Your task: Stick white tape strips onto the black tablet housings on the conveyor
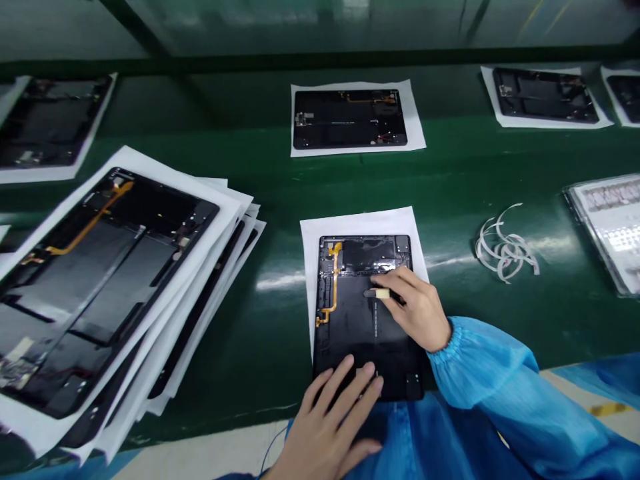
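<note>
A black tablet housing [350,333] with an orange flex cable [335,283] along its left side lies on a white sheet [310,247] in front of me. My left hand [337,417] rests over the housing's lower edge, fingers spread and holding nothing. Over the upper middle of the housing, my right hand [413,303] pinches a small tool [382,293] with a pale yellow band and a dark tip. The tip is at the top end of a thin strip with pale marks running down the housing. Whether the tip touches the surface cannot be seen.
At the left stands a stack of housings [165,220] interleaved with white sheets. Another housing [350,133] lies beyond mine, with more at the back left and back right [545,100]. White curled strips [505,250] and a clear tray [613,227] sit at the right.
</note>
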The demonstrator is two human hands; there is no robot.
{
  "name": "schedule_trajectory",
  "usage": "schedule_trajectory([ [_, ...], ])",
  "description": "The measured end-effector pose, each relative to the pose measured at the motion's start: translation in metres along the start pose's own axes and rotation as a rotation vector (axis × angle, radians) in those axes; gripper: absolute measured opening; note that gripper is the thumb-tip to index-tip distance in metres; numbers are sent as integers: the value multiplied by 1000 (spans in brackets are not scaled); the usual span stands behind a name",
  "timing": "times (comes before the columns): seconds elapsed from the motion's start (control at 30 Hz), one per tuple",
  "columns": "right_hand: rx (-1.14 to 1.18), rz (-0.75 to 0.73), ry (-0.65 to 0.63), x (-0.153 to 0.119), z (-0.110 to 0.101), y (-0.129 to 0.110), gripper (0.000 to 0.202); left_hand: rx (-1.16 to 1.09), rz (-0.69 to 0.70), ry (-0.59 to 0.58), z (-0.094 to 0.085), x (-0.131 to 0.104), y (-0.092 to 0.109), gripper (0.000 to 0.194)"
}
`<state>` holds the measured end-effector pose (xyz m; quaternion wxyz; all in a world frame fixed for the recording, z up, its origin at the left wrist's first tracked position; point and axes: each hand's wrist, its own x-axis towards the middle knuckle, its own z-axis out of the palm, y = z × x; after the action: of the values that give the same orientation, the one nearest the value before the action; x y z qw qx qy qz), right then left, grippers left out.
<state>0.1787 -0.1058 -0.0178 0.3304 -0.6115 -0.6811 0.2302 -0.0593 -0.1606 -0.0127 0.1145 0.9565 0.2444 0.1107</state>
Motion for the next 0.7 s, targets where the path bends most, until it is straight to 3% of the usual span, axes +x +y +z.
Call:
schedule_trajectory([
  [0.1, 15, 70, 21, 1, 0, -1, 58, 71, -50, -49, -11, 11, -9, 72],
  [0.2, 79, 99, 102, 2, 2, 1, 59, 99, -71, -59, -14, 24, -19, 82],
  [0.33, 238, 143, 210, 3, 2, 5, 44, 75, -100, -50, -12, 46, -39, 69],
  [0.57, 299, 162, 237, 2, 1, 1, 24, -115, -240, -72, -10, 96, -71, 42],
  [0.63, 286, 181, 264, 3, -5, 2, 21, -233, -343, -16, -13, 96, -72, 37],
  [0.7, 212, 210, 314, 5, -15, 7, 21, -394, -541, 106, -20, 83, -71, 39],
])
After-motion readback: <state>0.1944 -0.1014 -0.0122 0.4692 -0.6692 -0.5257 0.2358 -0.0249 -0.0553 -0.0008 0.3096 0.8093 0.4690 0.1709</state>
